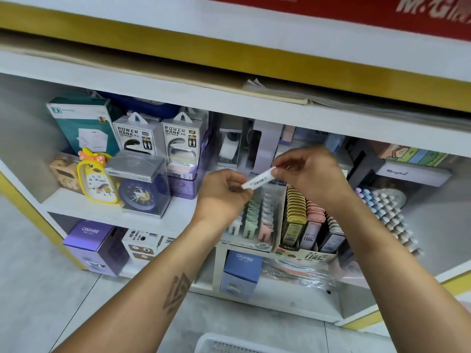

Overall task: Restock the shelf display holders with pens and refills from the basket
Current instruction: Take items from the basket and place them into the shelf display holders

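Both my hands hold one small white refill case [258,180] in front of the middle shelf. My left hand [224,193] pinches its lower left end, and my right hand [309,171] pinches its upper right end. Directly below stands a display holder [254,244] marked 2B with rows of green, white and pink lead cases. Beside it on the right, another holder [303,256] carries yellow, pink and dark refill cases. The white basket [229,343] shows only its rim at the bottom edge.
Power bank boxes [155,138], a yellow duck clock [98,178] and a blue clock in a clear box [139,191] fill the shelf's left. A stand of pastel pens [387,212] is at right. Purple boxes [95,247] sit on the lower shelf.
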Demonstrator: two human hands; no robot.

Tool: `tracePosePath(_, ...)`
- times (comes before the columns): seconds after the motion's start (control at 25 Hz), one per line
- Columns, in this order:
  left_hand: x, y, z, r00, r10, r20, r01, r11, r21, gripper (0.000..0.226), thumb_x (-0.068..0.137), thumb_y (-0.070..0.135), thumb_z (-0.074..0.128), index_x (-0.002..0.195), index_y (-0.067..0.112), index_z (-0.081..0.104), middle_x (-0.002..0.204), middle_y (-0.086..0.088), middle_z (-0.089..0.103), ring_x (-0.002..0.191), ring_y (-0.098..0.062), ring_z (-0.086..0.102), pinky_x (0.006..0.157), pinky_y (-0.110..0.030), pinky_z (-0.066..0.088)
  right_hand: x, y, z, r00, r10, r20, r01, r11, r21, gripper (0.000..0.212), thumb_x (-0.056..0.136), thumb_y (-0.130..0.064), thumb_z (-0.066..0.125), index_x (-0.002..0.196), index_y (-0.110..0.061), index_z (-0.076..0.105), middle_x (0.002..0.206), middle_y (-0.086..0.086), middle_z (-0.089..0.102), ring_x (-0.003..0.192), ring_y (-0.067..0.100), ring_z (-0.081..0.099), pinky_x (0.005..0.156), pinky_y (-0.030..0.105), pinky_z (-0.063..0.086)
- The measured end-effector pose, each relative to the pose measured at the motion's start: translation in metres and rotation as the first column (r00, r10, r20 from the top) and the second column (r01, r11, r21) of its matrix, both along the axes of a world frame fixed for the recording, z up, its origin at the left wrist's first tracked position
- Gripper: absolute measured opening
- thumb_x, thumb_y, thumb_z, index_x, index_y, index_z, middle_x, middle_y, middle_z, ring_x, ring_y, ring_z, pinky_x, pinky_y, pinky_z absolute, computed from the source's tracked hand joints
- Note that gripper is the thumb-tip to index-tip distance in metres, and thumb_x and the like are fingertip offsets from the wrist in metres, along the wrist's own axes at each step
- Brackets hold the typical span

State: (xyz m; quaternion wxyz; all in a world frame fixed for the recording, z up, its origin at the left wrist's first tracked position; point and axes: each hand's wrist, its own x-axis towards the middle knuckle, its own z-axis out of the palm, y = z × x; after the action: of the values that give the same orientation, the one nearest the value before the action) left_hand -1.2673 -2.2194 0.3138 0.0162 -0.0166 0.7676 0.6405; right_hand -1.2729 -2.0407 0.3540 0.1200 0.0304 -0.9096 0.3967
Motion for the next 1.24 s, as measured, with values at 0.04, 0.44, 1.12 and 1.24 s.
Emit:
tracePosePath(0.04, 0.0, 0.001, -0.002, 0.999, -0.012, -0.041, 0.007, 0.991, -0.133, 0.015, 0.086, 0.007, 0.071, 0.095, 0.017, 0.068, 0.098, -0.002, 0.072, 0.09, -0.018, 0.068, 0.081, -0.024, 0.054, -0.001, 0.0, 0.0, 0.996, -0.038, -0.085, 0.048, 0.991, 0.127, 0.009, 0.083, -0.015, 0.079, 0.091, -0.019, 0.078, 0.077, -0.01, 0.073, 0.067, 0.0, 0.065, 0.062, 0.013, 0.052)
tracePosePath(0.44, 0.015, 0.007, -0.022, 0.849, -0.525, -0.061, 0.29, 0.559, -0.777, 0.035, 0.091, 0.021, 0.058, 0.125, 0.012, 0.056, 0.137, -0.003, 0.049, 0.124, -0.024, 0.05, 0.103, -0.037, 0.043, -0.009, -0.034, -0.026, 0.998, -0.013, -0.061, 0.058, 0.538, 0.841, 0.019, 0.084, -0.001, 0.061, 0.097, -0.014, 0.066, 0.096, 0.008, 0.067, 0.09, 0.032, 0.065, 0.071, 0.035, 0.048)
tracePosePath(1.12, 0.011, 0.003, -0.026, 0.844, -0.531, -0.078, 0.293, 0.578, -0.762, 0.044, 0.088, 0.013, 0.064, 0.131, 0.014, 0.054, 0.139, -0.002, 0.051, 0.124, -0.024, 0.052, 0.103, -0.036, 0.046, -0.015, -0.036, -0.031, 0.995, -0.093, -0.043, 0.083, 0.488, 0.869, 0.023, 0.082, -0.003, 0.066, 0.1, -0.018, 0.068, 0.096, 0.01, 0.066, 0.086, 0.031, 0.064, 0.072, 0.034, 0.047)
tracePosePath(1.24, 0.01, 0.002, -0.025, 0.845, -0.53, -0.079, 0.296, 0.586, -0.755, 0.043, 0.088, 0.013, 0.064, 0.13, 0.014, 0.054, 0.138, -0.002, 0.052, 0.123, -0.024, 0.053, 0.102, -0.036, 0.046, -0.015, -0.036, -0.032, 0.994, -0.096, -0.053, 0.094, 0.49, 0.867, 0.024, 0.081, -0.001, 0.065, 0.098, -0.017, 0.067, 0.093, 0.009, 0.066, 0.082, 0.03, 0.061, 0.072, 0.035, 0.047)
